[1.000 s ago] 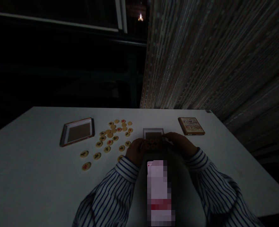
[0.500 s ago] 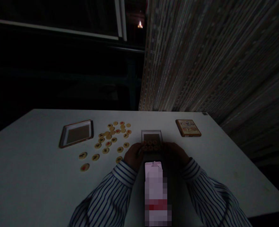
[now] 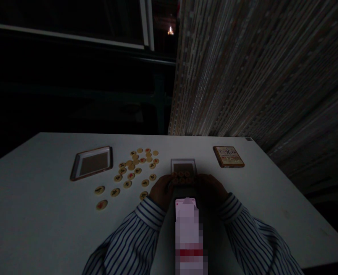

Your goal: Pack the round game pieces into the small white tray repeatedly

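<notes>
One open box on desk, rows of xiangqi pieces at its near end; left hand curled at its eight-o'clock corner, right hand at four o'clock, too dark to tell whether either grips; loose pieces, nine o'clock. Step, apparently: seating pieces in rows. Next move seems to call for reaching toward nine o'clock

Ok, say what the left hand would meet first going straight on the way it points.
The left hand would likely meet the left side of the open box first; they look about touching, though darkness hides the contact.
</notes>
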Motion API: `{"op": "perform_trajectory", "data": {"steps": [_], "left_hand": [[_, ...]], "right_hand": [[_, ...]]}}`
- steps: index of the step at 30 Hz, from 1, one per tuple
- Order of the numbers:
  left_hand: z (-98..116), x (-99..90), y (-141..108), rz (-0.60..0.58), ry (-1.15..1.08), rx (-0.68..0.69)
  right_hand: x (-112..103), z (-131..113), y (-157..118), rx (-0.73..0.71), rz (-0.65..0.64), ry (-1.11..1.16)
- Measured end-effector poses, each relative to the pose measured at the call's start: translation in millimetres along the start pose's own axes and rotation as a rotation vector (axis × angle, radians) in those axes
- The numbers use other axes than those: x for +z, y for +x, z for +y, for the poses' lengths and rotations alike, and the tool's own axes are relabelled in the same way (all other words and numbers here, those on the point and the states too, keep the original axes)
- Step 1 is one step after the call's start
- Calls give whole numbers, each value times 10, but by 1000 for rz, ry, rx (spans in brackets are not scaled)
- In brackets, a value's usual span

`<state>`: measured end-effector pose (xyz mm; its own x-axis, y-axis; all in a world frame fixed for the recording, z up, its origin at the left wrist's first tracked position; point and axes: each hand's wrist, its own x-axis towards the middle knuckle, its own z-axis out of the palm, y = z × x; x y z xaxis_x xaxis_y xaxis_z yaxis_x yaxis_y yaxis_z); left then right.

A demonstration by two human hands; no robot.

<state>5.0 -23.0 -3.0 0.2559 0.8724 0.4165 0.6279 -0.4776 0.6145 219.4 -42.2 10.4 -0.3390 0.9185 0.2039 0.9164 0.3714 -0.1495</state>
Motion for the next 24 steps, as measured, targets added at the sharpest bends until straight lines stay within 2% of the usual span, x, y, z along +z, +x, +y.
{"op": "perform_trajectory", "data": {"steps": [6, 19, 24], "left_hand": [[4, 10, 1, 4, -16, -7], [37, -25, 8, 12, -19, -1], [24, -14, 3, 24, -3, 4]], "right_hand": [[8, 10, -6, -77, -3, -25], [18, 20, -22, 5, 31, 15], [12, 12, -20, -48, 43, 2]]}}
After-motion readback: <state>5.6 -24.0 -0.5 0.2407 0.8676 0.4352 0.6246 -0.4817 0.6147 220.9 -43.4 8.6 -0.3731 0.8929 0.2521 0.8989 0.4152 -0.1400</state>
